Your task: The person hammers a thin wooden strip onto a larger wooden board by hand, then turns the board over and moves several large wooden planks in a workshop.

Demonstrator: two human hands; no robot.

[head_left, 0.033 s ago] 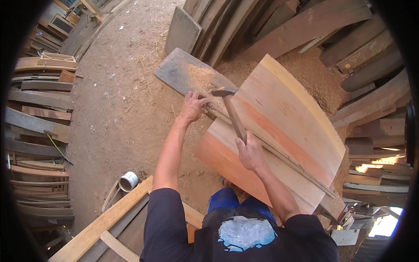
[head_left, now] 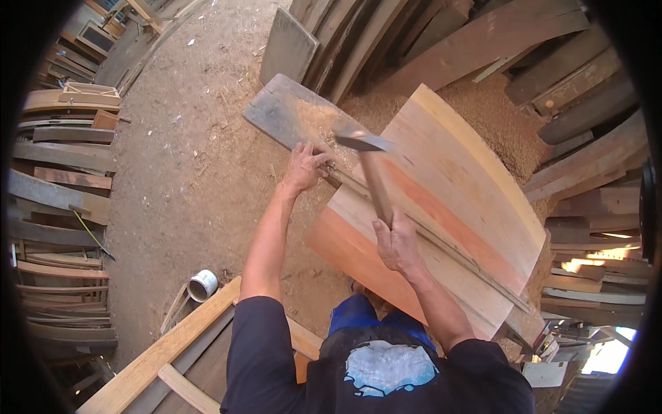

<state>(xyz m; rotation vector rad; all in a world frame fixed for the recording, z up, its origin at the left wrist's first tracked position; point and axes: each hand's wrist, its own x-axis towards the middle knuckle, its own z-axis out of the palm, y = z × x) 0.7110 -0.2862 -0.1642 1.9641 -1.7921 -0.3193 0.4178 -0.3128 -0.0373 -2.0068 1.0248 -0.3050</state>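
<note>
Two hands busy at mid-frame. Right hand (head_left: 396, 245) clenched round the wooden handle of a hatchet (head_left: 376, 183), blade raised at centre top over a dusting of chips. Left hand (head_left: 303, 168), a little up and left, fingers curled tight on the upper edge of the curved panel (head_left: 455, 186), bracing it. Panel of pale and reddish strips leaning across centre right, touching a grey plank (head_left: 276, 110) above. Judged mid-stroke in hewing that edge; next blow calling for a firm brace and fingers kept well off the blade's line. Sawdust heap (head_left: 496, 117) at upper right, white tin (head_left: 202, 285) at lower left, stacked timbers (head_left: 62, 155) along the left rim.
</note>
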